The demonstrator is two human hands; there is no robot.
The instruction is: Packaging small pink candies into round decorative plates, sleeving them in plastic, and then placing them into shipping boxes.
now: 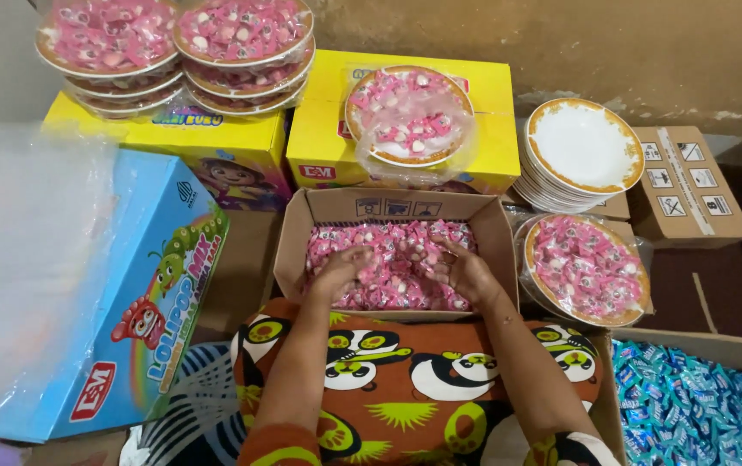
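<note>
An open cardboard box (496, 233) in front of me is full of pink wrapped candies (388, 276). My left hand (339, 272) and my right hand (462, 269) both reach into it, fingers curled down among the candies. Whether either hand holds any candy is hidden by the fingers. Just right of the box, a gold-rimmed plate (587, 269) heaped with pink candies sits inside a clear bag. An orange panda-print cloth (405, 380) covers my lap below the box.
A stack of empty white gold-rimmed plates (582, 147) stands at the back right. Bagged candy plates lie on yellow cartons (319, 138) and in stacks at the back left (172, 52). A blue carton (155, 285) is at left; blue wrapped candies (690, 414) fill a box at bottom right.
</note>
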